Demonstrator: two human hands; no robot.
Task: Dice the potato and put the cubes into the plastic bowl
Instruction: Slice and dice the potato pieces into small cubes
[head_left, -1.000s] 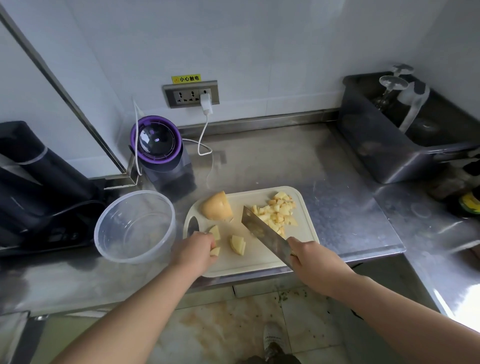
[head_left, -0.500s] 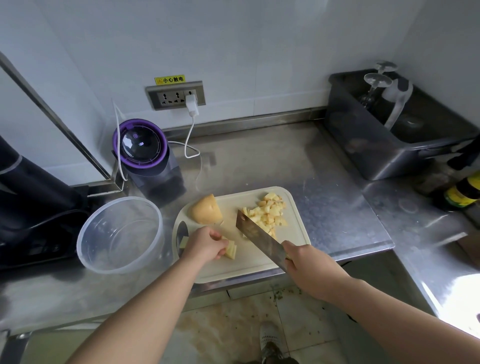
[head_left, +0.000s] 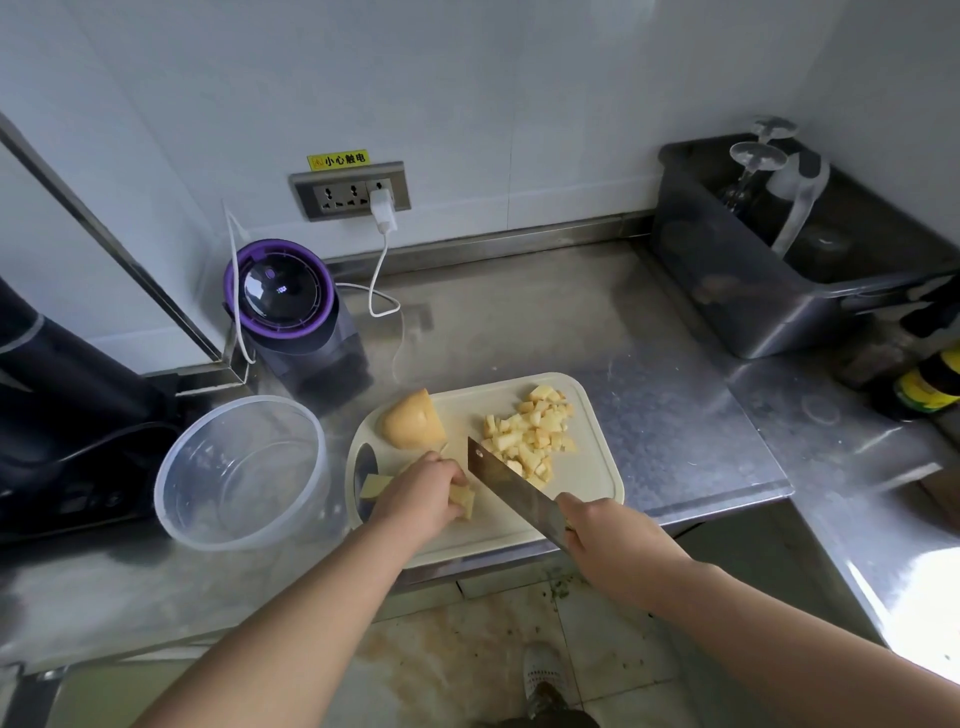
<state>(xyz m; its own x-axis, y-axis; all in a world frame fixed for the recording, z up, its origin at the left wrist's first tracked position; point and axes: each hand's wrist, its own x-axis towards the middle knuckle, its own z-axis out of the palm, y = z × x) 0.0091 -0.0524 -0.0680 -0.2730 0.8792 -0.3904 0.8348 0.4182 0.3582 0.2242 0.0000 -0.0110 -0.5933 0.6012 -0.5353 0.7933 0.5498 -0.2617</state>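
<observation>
On the cream cutting board (head_left: 587, 483) a large uncut potato chunk (head_left: 413, 421) sits at the back left, and a heap of diced cubes (head_left: 532, 434) lies at the back right. My left hand (head_left: 423, 493) curls over a small stack of potato slices (head_left: 462, 501) near the board's front left. One loose slice (head_left: 375, 486) lies left of that hand. My right hand (head_left: 605, 540) grips the handle of a cleaver (head_left: 511, 491), whose blade stands just right of the held slices. The clear plastic bowl (head_left: 241, 470) stands empty left of the board.
A purple-lidded appliance (head_left: 291, 312) with a white cable stands behind the bowl. A dark machine (head_left: 62, 405) fills the far left. At the back right a dark tub (head_left: 779, 270) holds glasses. A bottle (head_left: 930, 384) stands at the right edge. The steel counter's front edge runs under the board.
My left hand gathered the loose slices into a stack and holds them. The cleaver shifted left towards that stack. The camera view tilted slightly.
</observation>
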